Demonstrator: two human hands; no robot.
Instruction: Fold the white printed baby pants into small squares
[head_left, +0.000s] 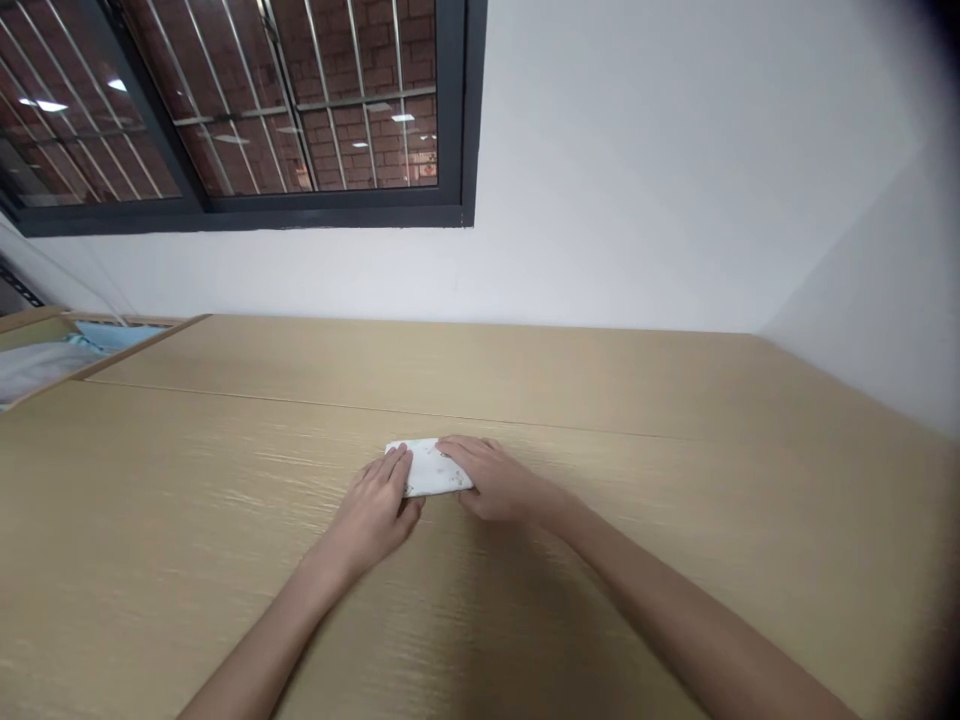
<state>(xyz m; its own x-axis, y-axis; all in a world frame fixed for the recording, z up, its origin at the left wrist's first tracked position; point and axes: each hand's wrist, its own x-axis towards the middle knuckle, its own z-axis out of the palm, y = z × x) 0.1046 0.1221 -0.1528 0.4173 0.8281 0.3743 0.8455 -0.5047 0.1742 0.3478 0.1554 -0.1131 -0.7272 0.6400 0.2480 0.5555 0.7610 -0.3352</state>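
A small white folded cloth point(435, 470) with a faint speckled pattern lies flat and rectangular near the middle of the view, at or just above the wooden surface point(225, 560). My left hand point(380, 505) grips its left end, fingers over the top and thumb by the near edge. On the right end, my right hand point(499, 480) has its fingers bent over the cloth and its thumb low at the near corner. Both ends of the cloth are partly covered by my fingers. Whether its underside touches the wood I cannot tell.
A thin seam crosses the wood beyond my hands. At the far left an open wooden compartment point(142, 350) holds pale and light blue fabric. Behind the surface rises a white wall point(637, 170) with a dark-framed barred window point(330, 207); another wall closes the right side.
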